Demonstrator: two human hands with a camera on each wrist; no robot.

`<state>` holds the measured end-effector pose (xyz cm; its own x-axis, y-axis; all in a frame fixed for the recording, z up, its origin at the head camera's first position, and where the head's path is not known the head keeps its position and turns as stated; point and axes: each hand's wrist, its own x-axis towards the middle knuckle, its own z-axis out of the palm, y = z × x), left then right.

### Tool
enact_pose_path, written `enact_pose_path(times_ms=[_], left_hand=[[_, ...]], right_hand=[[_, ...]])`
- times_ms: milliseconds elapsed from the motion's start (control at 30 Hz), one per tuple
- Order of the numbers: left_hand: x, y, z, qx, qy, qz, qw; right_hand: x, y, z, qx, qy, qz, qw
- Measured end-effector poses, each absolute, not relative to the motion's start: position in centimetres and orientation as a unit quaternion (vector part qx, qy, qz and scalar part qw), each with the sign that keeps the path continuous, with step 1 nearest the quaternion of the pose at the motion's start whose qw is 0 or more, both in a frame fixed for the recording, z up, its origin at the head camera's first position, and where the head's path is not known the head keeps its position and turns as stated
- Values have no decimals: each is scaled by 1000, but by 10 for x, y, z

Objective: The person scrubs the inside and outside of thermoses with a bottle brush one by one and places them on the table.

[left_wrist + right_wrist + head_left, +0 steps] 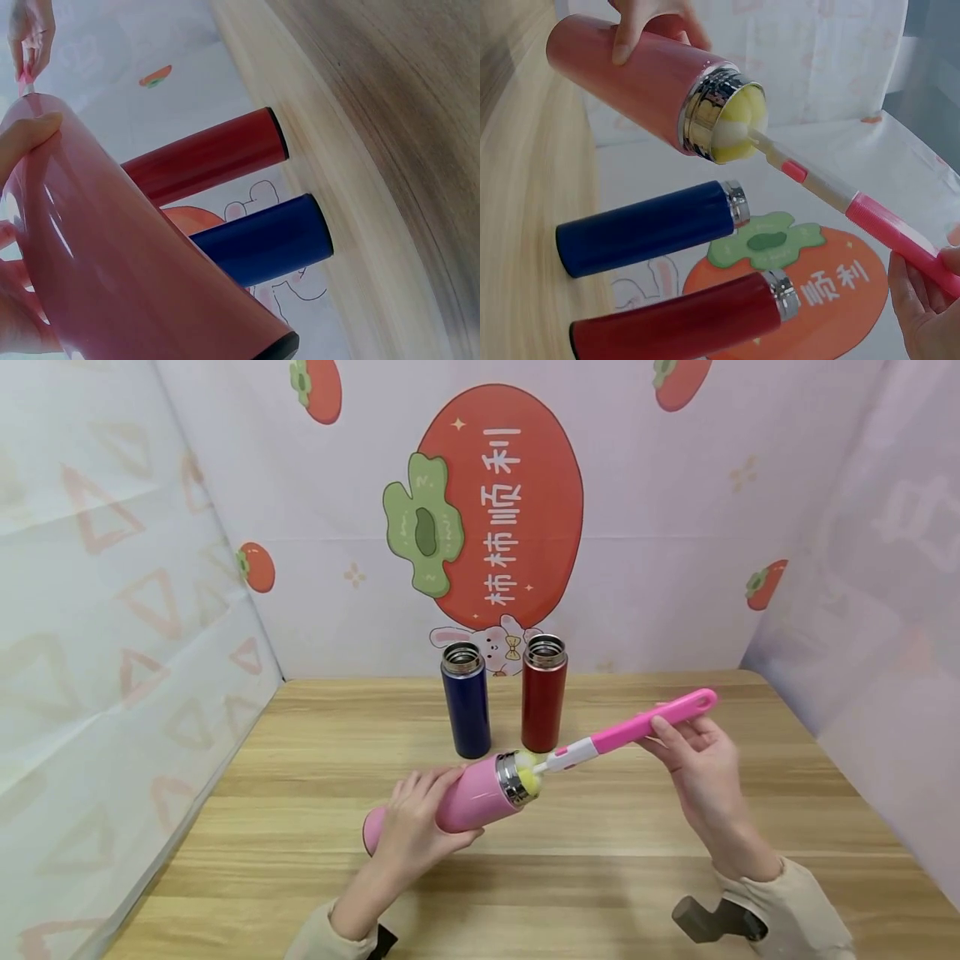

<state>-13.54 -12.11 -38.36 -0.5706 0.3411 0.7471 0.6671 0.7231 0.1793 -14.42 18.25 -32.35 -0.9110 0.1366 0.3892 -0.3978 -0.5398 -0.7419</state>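
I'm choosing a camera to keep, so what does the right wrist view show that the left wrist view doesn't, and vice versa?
Only the right wrist view shows the yellow-white sponge head partly inside the pink bottle and the metal necks of the blue bottle and red bottle.

Only the left wrist view shows the pink bottle's dark base.

Both show all three bottle bodies, the table, the left grip, the right grip and the pink handle.

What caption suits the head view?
Left hand grips a tilted pink bottle; right hand holds a brush partly inside it.
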Motion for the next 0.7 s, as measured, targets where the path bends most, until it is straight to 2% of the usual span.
enact_pose_path(times_ms=[67, 200, 300, 433, 700], left_hand=[[-135, -120, -384, -293, -856, -223, 363], [-136, -118, -384, -289, -858, -214, 366], [-135, -117, -383, -285, -860, -213, 365], [-133, -111, -380, -292, -859, -221, 357], [-133, -103, -376, -304, -852, -232, 359]], right_hand=[[-152, 187, -337, 153, -461, 862, 146], [-188, 212, -398, 192, -452, 861, 132], [-196, 216, -414, 191, -455, 861, 122], [-188, 196, -414, 181, -503, 840, 91], [-222, 185, -488, 167, -555, 809, 94]])
